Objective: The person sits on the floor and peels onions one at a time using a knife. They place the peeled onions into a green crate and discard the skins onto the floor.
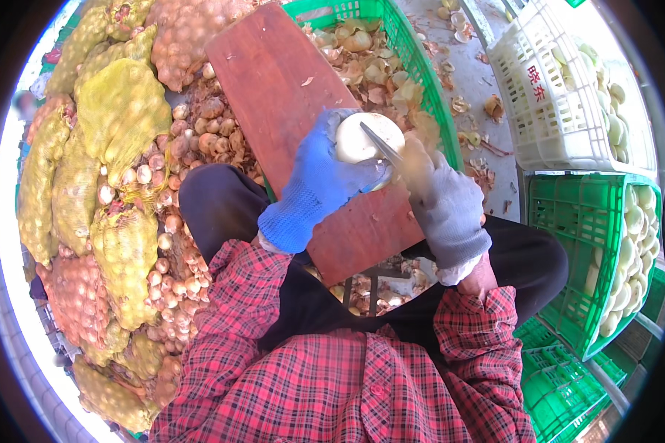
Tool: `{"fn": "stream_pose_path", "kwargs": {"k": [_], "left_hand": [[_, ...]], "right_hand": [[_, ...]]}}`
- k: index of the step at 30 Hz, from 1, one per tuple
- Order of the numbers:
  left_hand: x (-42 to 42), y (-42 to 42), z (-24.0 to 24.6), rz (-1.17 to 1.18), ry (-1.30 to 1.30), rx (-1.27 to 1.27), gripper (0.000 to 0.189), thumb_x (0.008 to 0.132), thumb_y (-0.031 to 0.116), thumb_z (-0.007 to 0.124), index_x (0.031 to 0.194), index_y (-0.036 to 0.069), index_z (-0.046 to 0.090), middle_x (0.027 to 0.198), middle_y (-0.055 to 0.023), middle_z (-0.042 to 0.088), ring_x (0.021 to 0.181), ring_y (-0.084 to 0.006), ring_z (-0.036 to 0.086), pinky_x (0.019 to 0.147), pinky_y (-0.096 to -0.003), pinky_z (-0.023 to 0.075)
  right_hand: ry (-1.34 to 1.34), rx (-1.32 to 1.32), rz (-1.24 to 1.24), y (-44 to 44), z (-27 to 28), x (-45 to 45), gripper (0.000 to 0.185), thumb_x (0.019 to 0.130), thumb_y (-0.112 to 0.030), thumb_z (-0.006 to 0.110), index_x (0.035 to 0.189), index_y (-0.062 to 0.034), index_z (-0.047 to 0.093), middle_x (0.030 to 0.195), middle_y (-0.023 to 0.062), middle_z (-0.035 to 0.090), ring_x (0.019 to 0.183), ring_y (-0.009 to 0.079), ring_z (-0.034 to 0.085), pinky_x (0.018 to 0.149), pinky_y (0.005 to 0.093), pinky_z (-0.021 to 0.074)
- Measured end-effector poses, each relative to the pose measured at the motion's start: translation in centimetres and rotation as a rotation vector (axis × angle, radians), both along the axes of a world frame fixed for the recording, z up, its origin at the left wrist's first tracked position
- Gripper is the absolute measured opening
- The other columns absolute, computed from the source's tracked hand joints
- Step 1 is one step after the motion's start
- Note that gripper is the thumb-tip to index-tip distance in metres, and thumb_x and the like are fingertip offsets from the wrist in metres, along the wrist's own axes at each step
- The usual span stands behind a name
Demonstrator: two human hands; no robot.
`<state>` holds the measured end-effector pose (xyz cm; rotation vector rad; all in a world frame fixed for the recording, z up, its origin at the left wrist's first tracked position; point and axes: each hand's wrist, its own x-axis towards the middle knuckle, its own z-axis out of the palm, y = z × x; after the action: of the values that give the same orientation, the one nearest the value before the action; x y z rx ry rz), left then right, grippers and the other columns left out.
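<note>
My left hand (324, 171), in a blue and grey knitted glove, grips a peeled white onion (360, 141) above a reddish-brown wooden board (280, 83). In my right hand (446, 199), gloved in grey, is a knife whose blade (381, 143) lies against the onion's upper face. The fingers hide the knife's handle. A blurred piece of onion skin (424, 171) is by the right fingers. The board slants across the space between my knees, over a green plastic crate (429, 88) that holds loose onion skins (374, 77).
Unpeeled onions (216, 130) are heaped left of the board, beside yellow mesh sacks (124, 111) and reddish ones (75, 293). To the right, a white crate (543, 99) and a green crate (571, 221) hold peeled onions. Skins litter the grey floor (474, 105).
</note>
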<state>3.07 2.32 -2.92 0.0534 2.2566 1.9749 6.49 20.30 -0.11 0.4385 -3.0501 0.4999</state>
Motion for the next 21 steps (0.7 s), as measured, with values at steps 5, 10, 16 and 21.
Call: {"fn": "stream_pose_path", "kwargs": {"k": [5, 10, 16, 21], "left_hand": [[0.2, 0.3, -0.7, 0.021, 0.227, -0.217, 0.065, 0.062, 0.02, 0.085, 0.115, 0.004, 0.051, 0.102, -0.0108, 0.063, 0.095, -0.0206, 0.063, 0.08, -0.034, 0.0529], [0.6, 1.2, 1.3, -0.045, 0.338, -0.436, 0.066, 0.062, 0.012, 0.083, 0.12, 0.002, 0.051, 0.111, -0.0119, 0.059, 0.102, -0.0232, 0.061, 0.085, -0.0345, 0.0512], [0.9, 1.3, 1.3, -0.012, 0.67, -0.603, 0.073, 0.06, 0.016, 0.083, 0.122, 0.002, 0.049, 0.116, -0.0148, 0.057, 0.105, -0.0286, 0.06, 0.086, -0.0375, 0.0507], [0.5, 0.6, 1.3, 0.06, 0.788, -0.503, 0.077, 0.058, 0.014, 0.083, 0.125, 0.002, 0.046, 0.118, -0.0158, 0.055, 0.107, -0.0309, 0.059, 0.087, -0.0387, 0.0505]], "right_hand": [[-0.017, -0.064, -0.017, -0.3, -1.1, 0.0, 0.023, 0.083, -0.011, 0.056, 0.105, -0.0059, 0.05, 0.087, 0.0162, 0.063, 0.071, 0.035, 0.066, 0.059, 0.0452, 0.0518], [-0.063, -0.032, -0.092, -0.6, -2.0, -0.9, 0.016, 0.082, -0.009, 0.056, 0.095, -0.004, 0.05, 0.083, 0.0175, 0.063, 0.071, 0.0364, 0.065, 0.062, 0.0454, 0.0516], [-0.151, -0.143, -0.207, 1.6, -5.5, -3.0, 0.013, 0.087, -0.013, 0.054, 0.09, -0.0014, 0.059, 0.083, 0.0226, 0.065, 0.079, 0.0397, 0.064, 0.068, 0.0474, 0.0494], [-0.211, -0.549, -0.386, 2.5, -3.1, -2.4, 0.022, 0.089, -0.016, 0.054, 0.106, -0.005, 0.063, 0.088, 0.0242, 0.064, 0.083, 0.0415, 0.062, 0.072, 0.0476, 0.0491]]}}
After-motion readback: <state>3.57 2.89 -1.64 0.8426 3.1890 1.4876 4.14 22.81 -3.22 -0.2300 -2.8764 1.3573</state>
